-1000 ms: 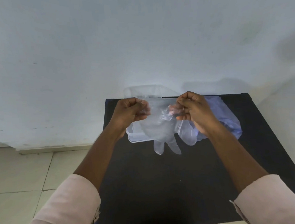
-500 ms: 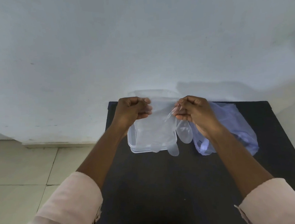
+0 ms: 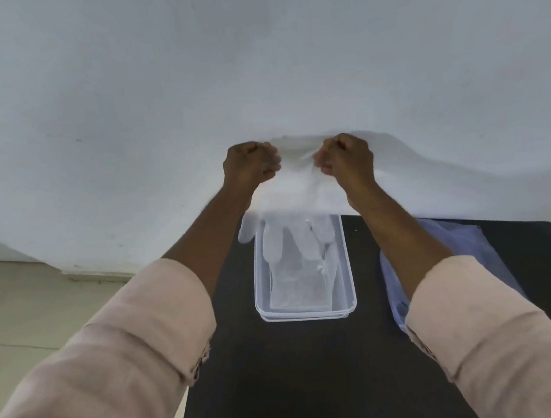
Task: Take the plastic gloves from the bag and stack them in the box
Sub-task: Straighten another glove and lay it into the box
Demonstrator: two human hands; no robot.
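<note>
Both hands had risen well above the table (image 3: 313, 370) since a moment ago, lifting the glove (image 3: 295, 207) high against the wall (image 3: 256, 62). The left hand (image 3: 250, 163) and right hand (image 3: 345, 155) were each fisted on the cuff, stretching it between them. Its fingers dangled over the far end of the box (image 3: 260, 286), where more gloves lay. The bag (image 3: 475, 246) sat just right of it.

Soft even daylight, slight blur, wide-angle warping.
</note>
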